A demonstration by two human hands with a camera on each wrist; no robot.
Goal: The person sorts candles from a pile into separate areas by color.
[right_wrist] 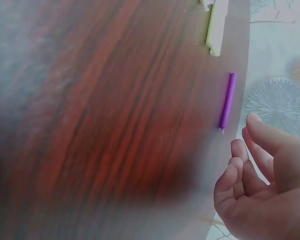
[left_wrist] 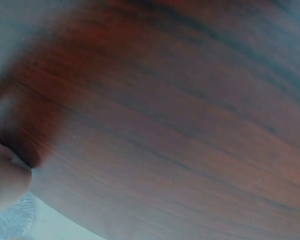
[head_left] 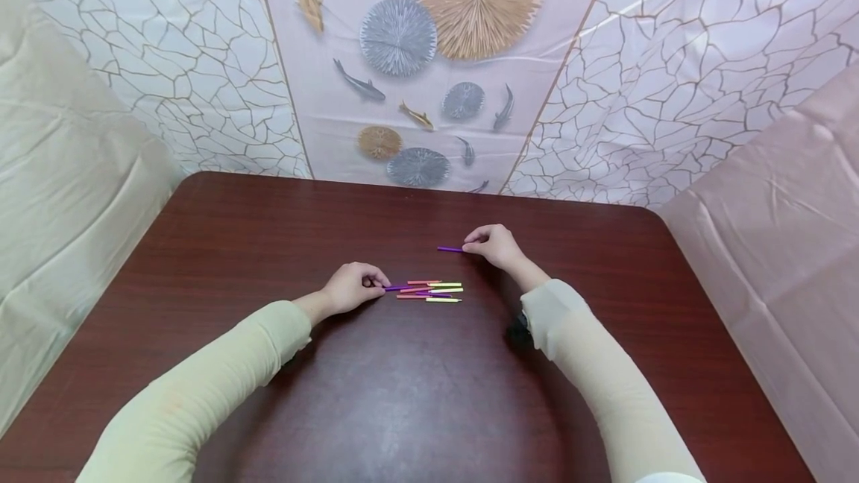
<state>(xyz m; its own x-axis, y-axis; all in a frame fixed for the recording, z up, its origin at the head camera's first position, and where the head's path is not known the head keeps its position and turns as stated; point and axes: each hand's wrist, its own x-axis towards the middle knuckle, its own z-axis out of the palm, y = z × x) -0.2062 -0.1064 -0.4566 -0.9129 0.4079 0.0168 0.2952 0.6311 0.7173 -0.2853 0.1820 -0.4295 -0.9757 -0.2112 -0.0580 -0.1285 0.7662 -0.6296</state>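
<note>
In the head view, my left hand pinches one end of a thin purple candle, at the left side of a loose pile of candles. Only part of this hand enters the left wrist view, and its candle is hidden there. Farther back, my right hand is beside another purple candle. The right wrist view shows that purple candle whole, its wick end just off the fingertips of my right hand. Loosely bent fingers there hold nothing.
Several red, yellow and purple candles, among them a yellow candle, lie side by side on the dark wooden table. Patterned cloth hangs behind the table's far edge, and plain cloth hangs along the sides.
</note>
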